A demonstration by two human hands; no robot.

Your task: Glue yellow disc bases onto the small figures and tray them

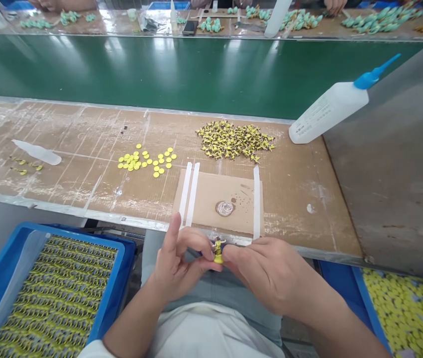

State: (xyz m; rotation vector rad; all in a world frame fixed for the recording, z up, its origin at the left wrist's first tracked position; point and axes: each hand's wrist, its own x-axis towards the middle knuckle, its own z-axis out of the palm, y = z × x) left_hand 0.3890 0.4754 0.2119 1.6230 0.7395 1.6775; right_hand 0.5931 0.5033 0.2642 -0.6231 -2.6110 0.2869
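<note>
Between both hands, just off the table's front edge, is a tiny yellow figurine (218,245) with a dark top, upright on a yellow round base (218,259). My left hand (183,256) pinches the base from the left with thumb and forefinger. From the other side, the closed fingertips of my right hand (262,271) grip the figurine's right side; what exactly they touch is hidden. Beyond the hands a small clear dish (225,208) rests on a taped cardboard sheet (211,191). Loose yellow discs (133,161) lie to the left, and a heap of small figurines (234,140) lies behind the sheet.
A white bottle with a blue nozzle (331,109) leans against the metal panel (394,174). At lower left a blue tray (112,243) holds rows of figurines; at lower right another bin (368,298) holds yellow discs. Behind runs a green conveyor belt (181,74), with people's hands beyond.
</note>
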